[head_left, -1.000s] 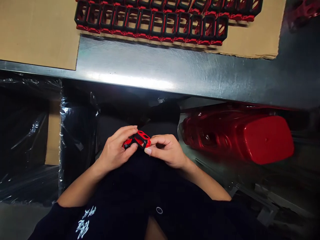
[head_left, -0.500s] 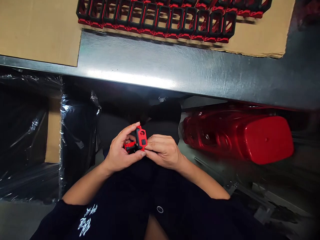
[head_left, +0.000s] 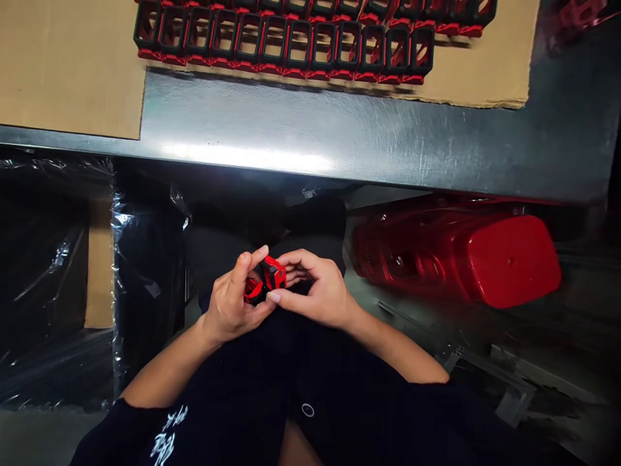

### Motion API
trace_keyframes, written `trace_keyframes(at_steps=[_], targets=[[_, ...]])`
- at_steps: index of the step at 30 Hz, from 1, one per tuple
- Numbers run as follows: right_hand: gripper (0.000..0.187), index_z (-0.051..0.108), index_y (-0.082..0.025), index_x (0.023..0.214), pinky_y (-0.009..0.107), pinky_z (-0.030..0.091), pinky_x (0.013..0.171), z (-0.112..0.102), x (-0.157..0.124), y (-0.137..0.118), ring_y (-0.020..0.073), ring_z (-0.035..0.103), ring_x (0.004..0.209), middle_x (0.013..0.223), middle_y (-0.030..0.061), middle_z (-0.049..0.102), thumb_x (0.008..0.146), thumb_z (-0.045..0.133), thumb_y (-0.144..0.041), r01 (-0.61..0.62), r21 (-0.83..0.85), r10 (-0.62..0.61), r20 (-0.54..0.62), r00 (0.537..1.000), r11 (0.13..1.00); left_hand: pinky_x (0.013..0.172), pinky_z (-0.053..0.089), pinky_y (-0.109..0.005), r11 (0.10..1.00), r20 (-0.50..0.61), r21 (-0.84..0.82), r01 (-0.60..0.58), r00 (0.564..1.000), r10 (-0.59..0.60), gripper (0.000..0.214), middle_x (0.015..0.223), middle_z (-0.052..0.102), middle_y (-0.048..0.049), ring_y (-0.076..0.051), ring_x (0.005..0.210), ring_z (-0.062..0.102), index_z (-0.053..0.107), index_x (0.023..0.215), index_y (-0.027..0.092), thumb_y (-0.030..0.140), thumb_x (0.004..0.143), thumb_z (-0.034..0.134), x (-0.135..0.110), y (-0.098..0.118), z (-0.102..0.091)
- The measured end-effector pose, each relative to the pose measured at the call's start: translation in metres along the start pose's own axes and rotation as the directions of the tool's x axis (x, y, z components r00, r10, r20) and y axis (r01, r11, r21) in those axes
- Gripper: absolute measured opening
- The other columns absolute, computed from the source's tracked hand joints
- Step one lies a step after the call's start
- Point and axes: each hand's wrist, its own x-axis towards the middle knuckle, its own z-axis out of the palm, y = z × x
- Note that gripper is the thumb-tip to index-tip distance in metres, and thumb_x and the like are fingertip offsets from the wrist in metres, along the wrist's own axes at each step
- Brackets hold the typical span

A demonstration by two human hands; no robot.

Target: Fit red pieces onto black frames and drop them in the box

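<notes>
A small red-and-black plastic frame [head_left: 275, 273] is held between my two hands above my lap. My left hand [head_left: 235, 294] wraps around its left side, and its forefinger reaches along the top edge. My right hand [head_left: 317, 288] grips the frame's right side, with the thumb below and fingers above. Another red part [head_left: 253, 290] shows inside my left palm; whether it belongs to the same frame I cannot tell.
Rows of similar red-and-black frames [head_left: 274, 44] stand on a cardboard sheet [head_left: 478, 77] on the metal table [head_left: 310, 129]. A second cardboard sheet [head_left: 68, 65] lies left. A red plastic stool [head_left: 514, 262] lies sideways at right. Plastic-wrapped black surfaces [head_left: 148, 259] stand left.
The frame has turned in my hands, so its flat red face now points more to the right. My right fingers have spread wider around it. The view has shifted slightly.
</notes>
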Motion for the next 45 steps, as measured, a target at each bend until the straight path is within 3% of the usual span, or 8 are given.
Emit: trace_keyframes(at_steps=[8, 14, 19, 24, 28, 37, 41, 45], targets=[[0.028, 0.075, -0.021, 0.104, 0.024, 0.061, 0.067, 0.000, 0.003, 0.015, 0.0137, 0.074, 0.071, 0.088, 0.0014, 0.077, 0.079, 0.083, -0.030, -0.192, 0.369, 0.146, 0.149, 0.978, 0.909, 0.069, 0.062, -0.031, 0.982, 0.013, 0.079, -0.173, 0.985, 0.172, 0.114, 0.127, 0.072, -0.0231, -0.020, 0.081, 0.076, 0.008, 0.165, 0.015, 0.023, 0.081, 0.084, 0.003, -0.004, -0.011], [0.040, 0.074, -0.015, 0.104, 0.022, 0.060, 0.051, -0.003, 0.010, 0.036, 0.0142, 0.071, 0.059, 0.078, 0.0026, 0.075, 0.075, 0.085, -0.040, -0.506, 0.664, 0.254, 0.444, 0.859, 0.551, 0.069, 0.064, -0.028, 0.976, 0.094, -0.202, 0.086, 0.993, -0.068, 0.103, 0.138, 0.065, -0.0237, -0.013, 0.074, 0.072, 0.016, 0.164, 0.021, 0.040, 0.086, 0.080, 0.017, 0.014, -0.014], [0.045, 0.070, -0.016, 0.105, 0.022, 0.056, 0.047, 0.003, 0.011, 0.043, 0.0117, 0.064, 0.053, 0.076, 0.0010, 0.072, 0.078, 0.081, -0.050, -0.521, 0.678, 0.270, 0.449, 0.852, 0.519, 0.071, 0.064, -0.029, 0.919, 0.132, -0.259, 0.299, 0.953, -0.273, 0.098, 0.137, 0.066, -0.0198, -0.013, 0.074, 0.069, 0.027, 0.161, 0.024, 0.041, 0.082, 0.083, 0.014, 0.016, -0.010], [0.018, 0.073, -0.022, 0.086, 0.029, 0.058, 0.067, -0.004, 0.012, 0.027, 0.0157, 0.067, 0.070, 0.078, 0.0014, 0.072, 0.081, 0.083, -0.036, 0.061, 0.130, -0.062, 0.011, 0.998, 0.990, 0.060, 0.060, -0.026, 0.576, 0.415, -0.520, 0.631, 0.776, -0.476, 0.072, 0.121, 0.073, -0.0153, -0.014, 0.069, 0.069, 0.050, 0.146, 0.023, 0.047, 0.085, 0.078, -0.001, 0.001, -0.002], [0.007, 0.079, -0.025, 0.089, 0.034, 0.056, 0.076, -0.013, 0.015, 0.010, 0.0219, 0.067, 0.088, 0.083, 0.0048, 0.075, 0.091, 0.073, -0.023, 0.566, -0.495, -0.533, 0.224, 0.816, 0.659, 0.044, 0.050, -0.019, 0.207, 0.522, -0.726, 0.655, 0.722, -0.454, 0.074, 0.107, 0.074, -0.0105, -0.014, 0.063, 0.069, 0.054, 0.142, 0.024, 0.056, 0.081, 0.080, -0.009, -0.004, 0.011], [0.009, 0.076, -0.023, 0.099, 0.037, 0.060, 0.084, -0.012, 0.018, -0.001, 0.0244, 0.068, 0.104, 0.091, 0.0045, 0.078, 0.092, 0.072, -0.019, 0.699, -0.451, -0.610, 0.350, 0.711, 0.555, 0.085, 0.065, -0.034, 0.449, 0.321, -0.740, 0.500, 0.850, -0.417, 0.079, 0.128, 0.071, -0.0158, -0.027, 0.109, 0.074, 0.054, 0.145, 0.026, 0.058, 0.077, 0.082, -0.014, -0.012, 0.013], [0.019, 0.073, -0.022, 0.107, 0.046, 0.059, 0.097, -0.018, 0.010, -0.004, 0.0268, 0.071, 0.113, 0.106, 0.0081, 0.079, 0.089, 0.072, -0.021, 0.483, -0.317, -0.478, 0.099, 0.873, 0.816, 0.082, 0.066, -0.032, 0.623, 0.139, -0.703, 0.342, 0.926, -0.352, 0.079, 0.147, 0.059, -0.0186, -0.026, 0.114, 0.074, 0.044, 0.151, 0.031, 0.042, 0.083, 0.083, -0.013, -0.011, 0.008], [0.023, 0.072, -0.018, 0.107, 0.032, 0.062, 0.074, -0.018, 0.006, -0.007, 0.0209, 0.077, 0.088, 0.097, 0.0088, 0.079, 0.088, 0.071, -0.029, -0.060, 0.010, 0.059, 0.057, 0.997, 0.998, 0.091, 0.064, -0.035, 0.805, -0.015, -0.554, 0.210, 0.965, -0.262, 0.084, 0.150, 0.055, -0.0222, -0.028, 0.121, 0.071, 0.039, 0.155, 0.028, 0.030, 0.084, 0.083, -0.013, -0.009, 0.007]])
